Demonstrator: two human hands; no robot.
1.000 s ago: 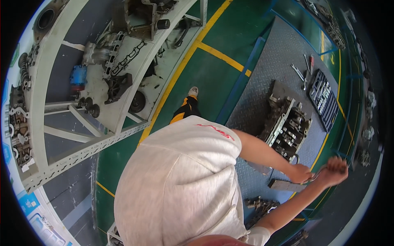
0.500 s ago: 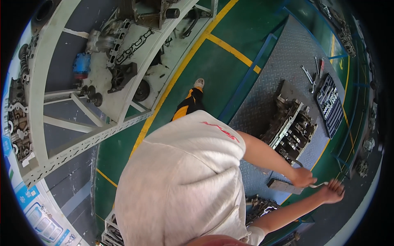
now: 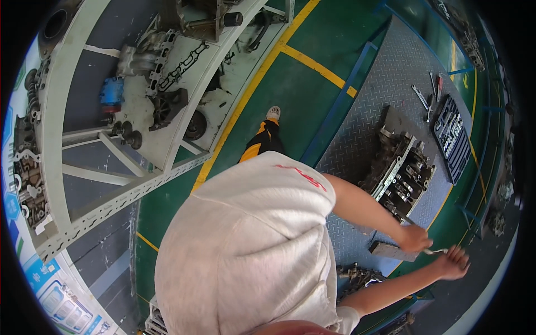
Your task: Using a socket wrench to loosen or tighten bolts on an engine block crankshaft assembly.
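A bent silver bar that looks like a speed handle (image 3: pixel 436 251) runs between my two hands. Closed around its middle is my left hand (image 3: pixel 414 239), beside the lower end of an engine block (image 3: pixel 403 174). My right hand (image 3: pixel 453 264) grips the bar's outer end, farther to the right. From my left hand, part of the bar reaches up toward the block, and where it meets the block is hard to make out. Metal caps and bolts show along the open side of the block, which lies on a grey tread-plate table (image 3: pixel 357 125).
An open black socket set (image 3: pixel 451 139) lies beyond the block, with wrenches (image 3: pixel 420 96) and a red-handled screwdriver (image 3: pixel 439 86) nearby. A flat metal block (image 3: pixel 392 250) sits below my left forearm. On the left, a pale metal rack (image 3: pixel 124 192) holds engine parts and a blue filter (image 3: pixel 112 94).
The view has shifted slightly. Both hands keep their grip on the speed handle, and its curved part by the block now looks straighter, as if turned.
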